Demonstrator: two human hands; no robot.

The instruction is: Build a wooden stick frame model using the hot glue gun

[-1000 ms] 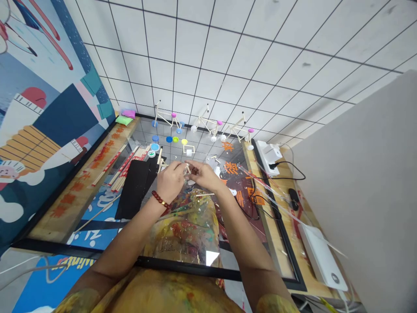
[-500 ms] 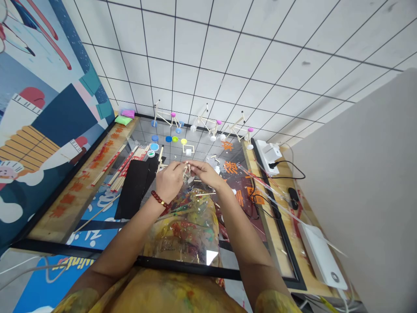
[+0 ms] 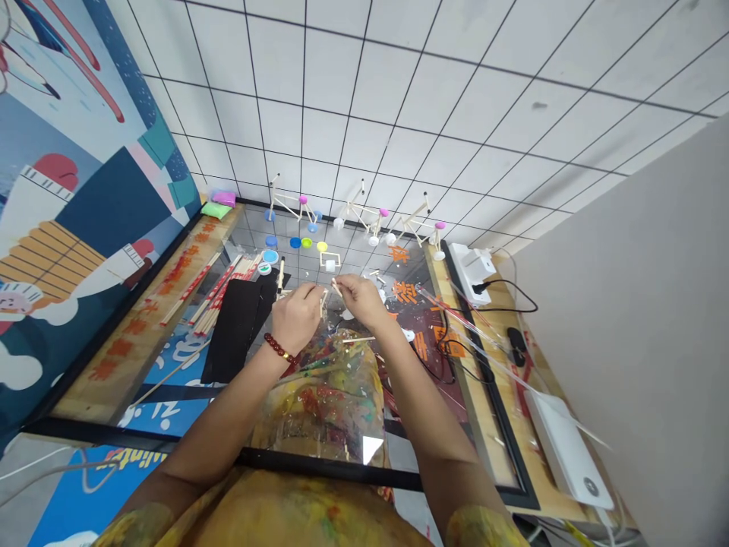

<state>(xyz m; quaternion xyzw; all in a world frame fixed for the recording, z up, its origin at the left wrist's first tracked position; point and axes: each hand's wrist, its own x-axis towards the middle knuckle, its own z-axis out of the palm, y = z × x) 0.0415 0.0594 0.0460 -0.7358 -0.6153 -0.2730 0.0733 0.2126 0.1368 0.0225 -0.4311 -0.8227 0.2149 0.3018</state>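
1. My left grip (image 3: pixel 297 319) is closed, its fingers pressed together on a small pale wooden stick frame (image 3: pixel 323 305). The frame sits in mid-air above the middle of the wooden counter (image 3: pixel 484 380).
2. My right grip (image 3: pixel 361 300) pinches a short pale wooden stick (image 3: pixel 336 288) between thumb and fingertips, just beside the frame. I can't tell whether the two touch.
3. A red bead bracelet (image 3: pixel 279 348) circles the left wrist. Under the hands lies a paint-smeared clear plastic sheet (image 3: pixel 319 403), with a black rectangular sheet (image 3: pixel 236 330) to its left and a bundle of pale wooden sticks (image 3: pixel 228 277) beyond that.
4. Further off stand three small stick models with pink and blue discs (image 3: pixel 293 209), near a row of round coloured caps (image 3: pixel 295 243).
5. Orange characters (image 3: pixel 405 292) show on the counter, but I can't read them from here. Yellow lettering on a blue print (image 3: pixel 134 457) is cut off at the lower left. A round mark on a flat white box (image 3: pixel 591 487) is too small to read.
6. Since the last view, the right grip has drawn slightly back from the left, opening a small gap between the hands.
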